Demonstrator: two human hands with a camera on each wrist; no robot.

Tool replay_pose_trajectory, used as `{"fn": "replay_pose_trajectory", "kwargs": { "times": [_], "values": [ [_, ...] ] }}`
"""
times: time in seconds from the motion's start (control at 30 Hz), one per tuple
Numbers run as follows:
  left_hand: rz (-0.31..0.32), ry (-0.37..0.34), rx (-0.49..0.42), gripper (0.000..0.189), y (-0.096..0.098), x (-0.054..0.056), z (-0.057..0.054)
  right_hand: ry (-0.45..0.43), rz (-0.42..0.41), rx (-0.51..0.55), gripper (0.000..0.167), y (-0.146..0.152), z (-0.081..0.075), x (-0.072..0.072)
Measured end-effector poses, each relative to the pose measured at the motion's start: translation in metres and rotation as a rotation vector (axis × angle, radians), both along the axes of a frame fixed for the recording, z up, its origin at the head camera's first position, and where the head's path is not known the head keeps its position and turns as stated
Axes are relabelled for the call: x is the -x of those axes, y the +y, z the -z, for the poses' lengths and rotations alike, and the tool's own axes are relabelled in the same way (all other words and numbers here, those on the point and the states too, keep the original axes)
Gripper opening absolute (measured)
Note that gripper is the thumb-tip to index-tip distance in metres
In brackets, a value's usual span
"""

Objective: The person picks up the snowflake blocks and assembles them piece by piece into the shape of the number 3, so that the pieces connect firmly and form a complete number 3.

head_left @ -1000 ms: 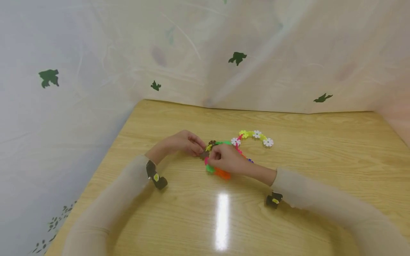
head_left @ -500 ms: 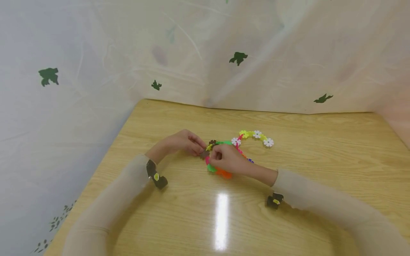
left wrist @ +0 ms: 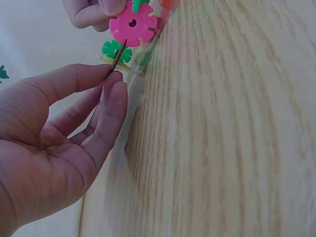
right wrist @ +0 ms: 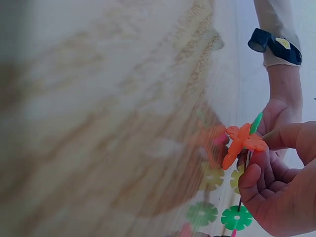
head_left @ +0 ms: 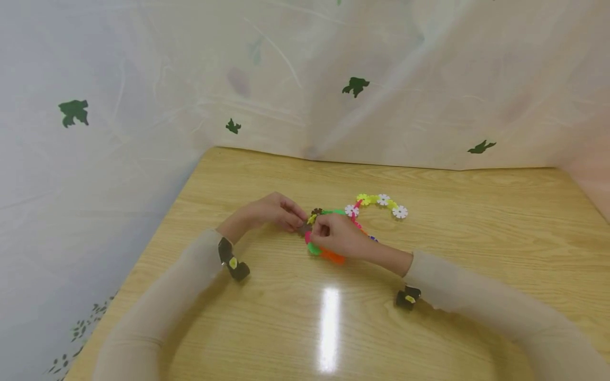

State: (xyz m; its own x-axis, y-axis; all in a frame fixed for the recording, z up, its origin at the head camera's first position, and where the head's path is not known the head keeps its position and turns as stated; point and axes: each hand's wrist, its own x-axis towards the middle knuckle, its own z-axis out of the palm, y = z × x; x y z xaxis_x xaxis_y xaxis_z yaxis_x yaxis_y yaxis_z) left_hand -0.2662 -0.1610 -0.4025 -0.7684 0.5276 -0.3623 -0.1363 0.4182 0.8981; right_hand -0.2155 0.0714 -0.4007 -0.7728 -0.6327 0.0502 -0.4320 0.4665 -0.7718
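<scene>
My left hand (head_left: 274, 211) pinches a brown slotted plastic disc (left wrist: 116, 58) edge-on between thumb and fingertips. That disc meets the rim of a pink snowflake disc (left wrist: 143, 27). At the pink disc's other side, my right hand (head_left: 342, 237) has its thumb and curled fingers pinched on the linked pieces; the exact piece is partly hidden. Orange discs (right wrist: 239, 140) hang beside the right thumb, joined to a green one (right wrist: 256, 122). From both hands a coloured chain of interlocked discs curves over the table to a white end disc (head_left: 399, 212).
The wood-grain table (head_left: 238, 328) carries the chain near its middle. A pale curtain (head_left: 286, 79) with green leaf and bird shapes hangs behind and to the left. Dark wrist cameras (head_left: 234, 263) are strapped over both sleeves. A light reflection shines on the tabletop.
Both hands stay nearly in place with the same hold. The pink, green and orange pieces under the right hand have shifted very slightly to the right.
</scene>
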Motion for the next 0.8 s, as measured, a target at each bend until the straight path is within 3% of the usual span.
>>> {"fn": "replay_pose_trajectory", "kwargs": {
  "times": [0.27, 0.57, 0.8],
  "values": [
    [0.006, -0.007, -0.034, 0.027, -0.0014, 0.0031, 0.0049, 0.001, 0.042, -0.015, 0.014, -0.0062, 0.0022, -0.0007],
    [-0.048, -0.034, -0.065, 0.029, 0.0011, 0.0047, 0.0070, 0.007, 0.070, -0.026, 0.013, -0.0076, 0.0010, -0.0023],
    [-0.067, -0.068, -0.074, 0.029, 0.0015, 0.0064, 0.0051, -0.011, 0.058, -0.057, 0.012, -0.0063, -0.0006, 0.0057]
  ]
}}
